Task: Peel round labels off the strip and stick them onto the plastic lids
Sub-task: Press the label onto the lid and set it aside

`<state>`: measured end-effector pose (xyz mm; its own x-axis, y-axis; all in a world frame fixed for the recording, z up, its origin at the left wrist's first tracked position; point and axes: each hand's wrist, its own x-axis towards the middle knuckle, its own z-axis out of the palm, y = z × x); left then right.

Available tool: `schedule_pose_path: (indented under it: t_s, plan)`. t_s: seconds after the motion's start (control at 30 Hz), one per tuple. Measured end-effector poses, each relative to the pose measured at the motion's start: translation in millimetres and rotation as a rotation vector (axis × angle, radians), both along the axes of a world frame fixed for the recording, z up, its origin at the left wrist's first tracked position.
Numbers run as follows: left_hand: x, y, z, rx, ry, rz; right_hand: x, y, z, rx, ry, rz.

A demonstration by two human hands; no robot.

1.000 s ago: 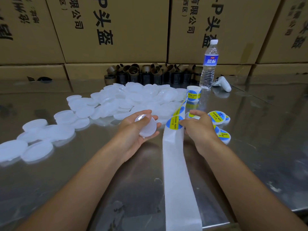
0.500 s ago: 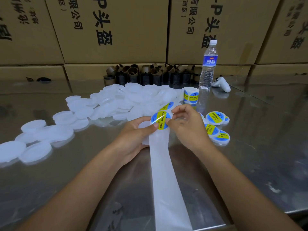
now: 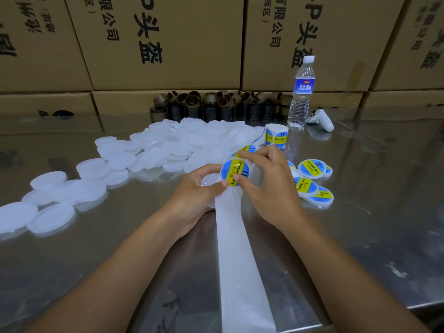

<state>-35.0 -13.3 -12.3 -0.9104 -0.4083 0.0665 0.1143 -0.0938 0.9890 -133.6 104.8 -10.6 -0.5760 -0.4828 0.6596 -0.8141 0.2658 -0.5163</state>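
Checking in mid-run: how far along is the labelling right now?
Done: a few labelled lids lie to the right. In hand: the left hand holds a plain lid while the right hand pinches a round label at the top of the strip. Left: a large pile of plain lids across the table, so most of the job remains.

The unlabelled lids (image 3: 168, 150) lie left of the strip (image 3: 235, 248), labelled lids (image 3: 312, 168) right, bottle (image 3: 301, 99) behind

- round label (image 3: 235, 172): "SOLDERING P…STE", "II"
- label roll (image 3: 276, 137): "II", "SOLDERING PASTE"
- labelled lids (image 3: 312, 168): "SOLDERING PASTE", "II"
- water bottle (image 3: 302, 92): "蓝标"
- cardboard boxes (image 3: 182, 75): "P头盔", "限公司", "西区"
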Motion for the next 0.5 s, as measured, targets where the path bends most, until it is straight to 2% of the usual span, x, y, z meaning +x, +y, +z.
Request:
schedule_pose_path:
  t_s: [0.5]
  plan:
    - [-0.1, -0.3, -1.2, -0.064, 0.005, -0.025, 2.4, 4.0, 2.0, 0.035, 0.011, 0.024]
